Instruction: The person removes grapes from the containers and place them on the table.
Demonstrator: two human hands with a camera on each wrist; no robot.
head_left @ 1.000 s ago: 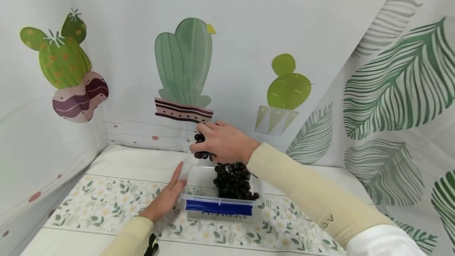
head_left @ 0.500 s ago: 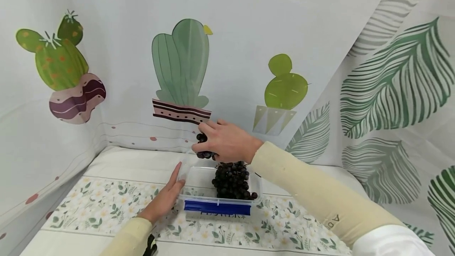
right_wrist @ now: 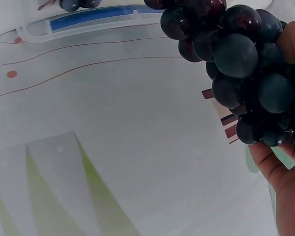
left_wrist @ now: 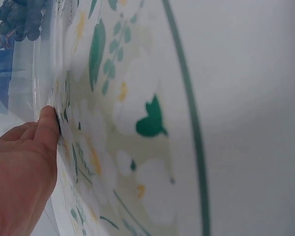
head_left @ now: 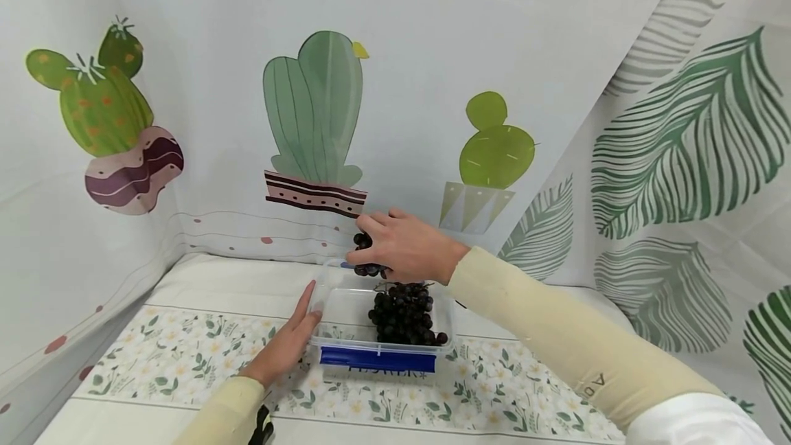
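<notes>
Dark grapes fill the right half of a clear plastic box (head_left: 346, 344) on the table; this bunch of grapes (head_left: 403, 314) lies against the box floor. Above the box's far side, my right hand (head_left: 410, 247) grips a second bunch of grapes (head_left: 363, 242), its fingers curled round the fruit. In the right wrist view that held bunch (right_wrist: 236, 56) hangs between thumb and fingers. My left hand (head_left: 285, 345) rests with straight fingers against the box's left wall; the left wrist view shows its fingertips (left_wrist: 48, 118) touching near the base.
A blue clip flap (head_left: 378, 360) hangs from the box's front rim. The white tablecloth (head_left: 185, 356) has a floral band. A curtain wall (head_left: 408, 53) printed with cacti and leaves stands close behind the table.
My right hand has shifted slightly right with the held grapes, baring a bit of the box's far rim. The left hand stays at the box's left wall.
</notes>
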